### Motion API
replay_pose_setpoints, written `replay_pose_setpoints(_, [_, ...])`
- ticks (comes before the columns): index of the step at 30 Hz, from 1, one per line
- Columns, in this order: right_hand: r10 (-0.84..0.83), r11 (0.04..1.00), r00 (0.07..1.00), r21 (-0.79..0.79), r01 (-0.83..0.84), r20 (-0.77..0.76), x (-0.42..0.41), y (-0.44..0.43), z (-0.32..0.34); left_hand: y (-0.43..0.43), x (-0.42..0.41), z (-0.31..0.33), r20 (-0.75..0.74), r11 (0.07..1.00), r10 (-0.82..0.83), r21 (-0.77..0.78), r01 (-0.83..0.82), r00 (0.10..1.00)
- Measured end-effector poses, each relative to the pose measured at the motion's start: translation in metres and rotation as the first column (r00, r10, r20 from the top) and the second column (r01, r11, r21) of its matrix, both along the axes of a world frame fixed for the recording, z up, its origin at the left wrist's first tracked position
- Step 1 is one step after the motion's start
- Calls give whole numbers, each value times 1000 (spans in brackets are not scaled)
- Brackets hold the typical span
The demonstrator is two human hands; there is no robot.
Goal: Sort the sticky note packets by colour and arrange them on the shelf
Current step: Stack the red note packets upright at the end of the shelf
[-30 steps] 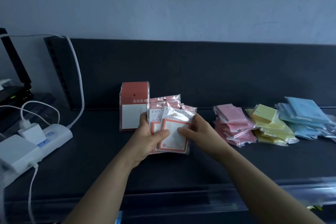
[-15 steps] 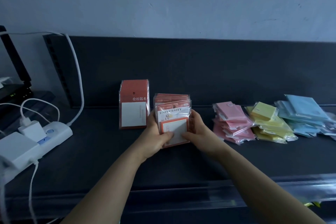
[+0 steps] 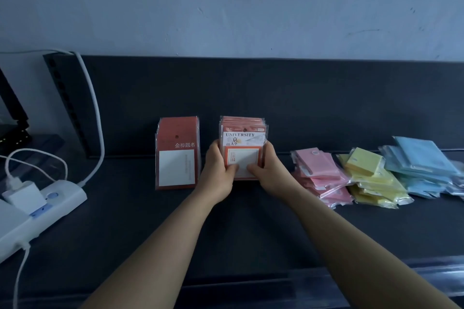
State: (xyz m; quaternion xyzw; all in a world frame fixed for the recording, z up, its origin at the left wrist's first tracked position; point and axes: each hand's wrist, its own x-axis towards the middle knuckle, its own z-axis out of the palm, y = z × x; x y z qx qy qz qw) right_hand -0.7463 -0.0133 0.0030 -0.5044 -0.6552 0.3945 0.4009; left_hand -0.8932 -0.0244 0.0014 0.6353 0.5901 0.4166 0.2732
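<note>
Packets of orange-bordered sticky notes in clear sleeves (image 3: 242,138), fanned loose moments ago, are now standing squared on the dark shelf (image 3: 251,228) beside the upright red packets (image 3: 178,155). I am watching the left hand (image 3: 218,173) and right hand (image 3: 272,170) pinching their sides; this colour is looking nearly placed

Only two bits of text I can actually read here. The front one of the orange packets (image 3: 242,143) says "UNIVERSITY" in black capitals across its white header, with "京" and "大学" right under that, and a tiny tag at its top right corner that looks like "40". The red packet (image 3: 177,155) just left of it has "金榜题名" in pale characters above its white window.
</note>
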Motion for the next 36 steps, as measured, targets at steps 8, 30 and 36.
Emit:
replay_pose_setpoints(8, [-39,997,992,-74,30,-117,-15,42,-10,38,5,-9,75,990,98,-105,-90,992])
replay_pose_setpoints(30, [57,997,997,-40,-59,-44,-2,42,-26,30,1,-20,84,990,26,-141,-14,996])
replay_pose_setpoints(36, [-79,997,997,22,79,-19,-7,48,-27,38,3,-23,3,991,62,-122,-61,998])
